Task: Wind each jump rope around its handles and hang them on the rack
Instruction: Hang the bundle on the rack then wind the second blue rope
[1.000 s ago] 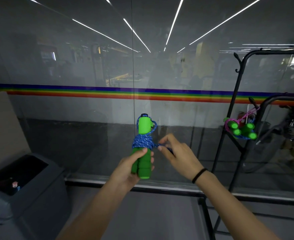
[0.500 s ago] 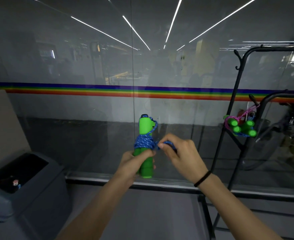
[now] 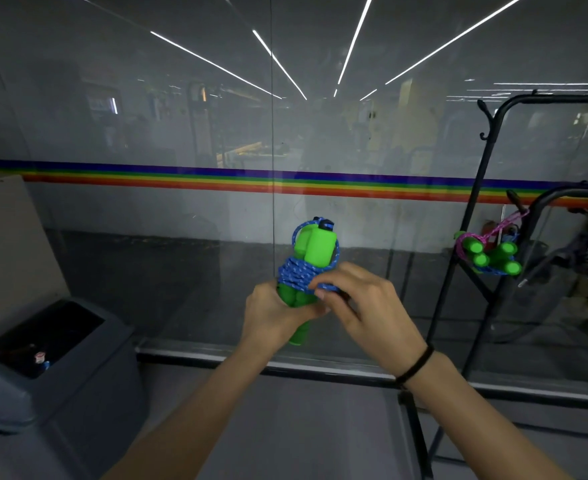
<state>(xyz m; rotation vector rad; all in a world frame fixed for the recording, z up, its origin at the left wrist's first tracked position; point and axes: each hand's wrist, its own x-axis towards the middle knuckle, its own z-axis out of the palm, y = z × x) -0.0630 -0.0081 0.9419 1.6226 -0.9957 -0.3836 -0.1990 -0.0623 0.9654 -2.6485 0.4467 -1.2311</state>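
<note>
A jump rope with two bright green handles (image 3: 315, 249) stands upright in front of me, its blue cord (image 3: 296, 277) coiled around the middle of the handles. My left hand (image 3: 271, 315) grips the lower part of the handles. My right hand (image 3: 361, 306) pinches the loose end of the blue cord against the coil. On the black metal rack (image 3: 472, 216) at the right hang wound jump ropes (image 3: 490, 254) with green handles, one with pink cord and one with blue.
A glass wall with a rainbow stripe (image 3: 216, 178) runs straight ahead. A grey bin (image 3: 53, 375) with a dark opening sits at the lower left. The rack's lower frame (image 3: 413, 424) reaches the floor near my right arm.
My right hand has moved left and closer to the handles, bringing the cord end onto the coil. The handles have tilted slightly to the right.
</note>
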